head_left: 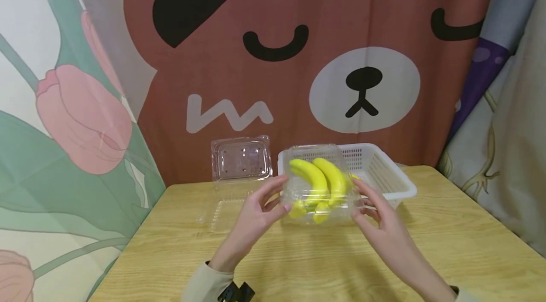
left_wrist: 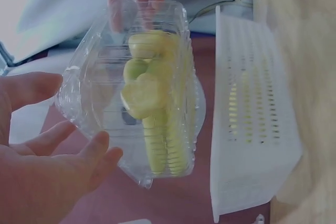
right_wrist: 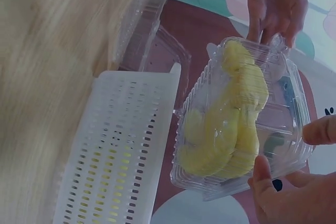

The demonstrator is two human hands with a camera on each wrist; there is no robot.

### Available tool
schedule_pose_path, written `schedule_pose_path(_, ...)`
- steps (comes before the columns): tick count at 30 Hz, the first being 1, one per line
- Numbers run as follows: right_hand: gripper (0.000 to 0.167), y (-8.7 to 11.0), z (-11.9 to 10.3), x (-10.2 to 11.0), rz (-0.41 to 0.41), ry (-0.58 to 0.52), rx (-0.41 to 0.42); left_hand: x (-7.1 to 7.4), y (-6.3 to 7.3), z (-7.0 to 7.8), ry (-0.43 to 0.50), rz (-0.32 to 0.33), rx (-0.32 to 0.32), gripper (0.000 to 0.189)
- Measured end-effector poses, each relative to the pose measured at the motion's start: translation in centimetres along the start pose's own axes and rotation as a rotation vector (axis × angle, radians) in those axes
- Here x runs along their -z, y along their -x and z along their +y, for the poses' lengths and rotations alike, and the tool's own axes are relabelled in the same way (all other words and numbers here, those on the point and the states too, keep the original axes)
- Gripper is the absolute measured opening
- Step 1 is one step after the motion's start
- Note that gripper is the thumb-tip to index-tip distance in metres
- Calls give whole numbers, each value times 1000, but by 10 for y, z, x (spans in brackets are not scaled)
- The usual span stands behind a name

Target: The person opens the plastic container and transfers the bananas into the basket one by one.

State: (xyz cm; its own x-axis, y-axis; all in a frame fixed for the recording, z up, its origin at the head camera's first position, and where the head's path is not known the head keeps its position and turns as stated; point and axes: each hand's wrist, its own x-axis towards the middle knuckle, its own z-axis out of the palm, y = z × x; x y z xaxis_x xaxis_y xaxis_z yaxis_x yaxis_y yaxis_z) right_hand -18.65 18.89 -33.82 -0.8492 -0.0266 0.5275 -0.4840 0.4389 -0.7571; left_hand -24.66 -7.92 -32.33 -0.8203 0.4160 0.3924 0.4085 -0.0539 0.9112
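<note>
Both hands hold a clear plastic clamshell box (head_left: 313, 151) above the table, tilted so that its broad face turns toward the head camera. Inside lie yellow bananas (head_left: 314, 179), seen through the plastic, along with smaller yellow lumps (head_left: 297, 209) at the lower edge. My left hand (head_left: 256, 212) grips the left side, thumb in front. On the opposite side my right hand (head_left: 386, 228) pinches the box edge between thumb and fingers. From the left wrist, the left fingers (left_wrist: 94, 148) show at a corner of the box. The right wrist view has the right thumb (right_wrist: 319, 130) against its edge.
Right behind the box stands a white slotted basket (head_left: 403, 192), with yellow showing through its slots in both wrist views. Another clear clamshell (head_left: 242, 160) sits open at the table's back left, its lid upright. A bear-print curtain (head_left: 290, 93) hangs behind the wooden table (head_left: 298, 259).
</note>
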Motion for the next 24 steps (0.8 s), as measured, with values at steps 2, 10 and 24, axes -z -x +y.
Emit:
schedule_pose_path(2,55,6,-2,1,14,2,15,-2,5,0,10,-13,-10,59)
schedule_pose_path(10,58,32,-8,5,14,37,12,-6,28,5,33,-51,-12,57)
schedule_pose_path(24,63,72,7,14,27,127,-45,-22,63,12,12,-153,-109,65)
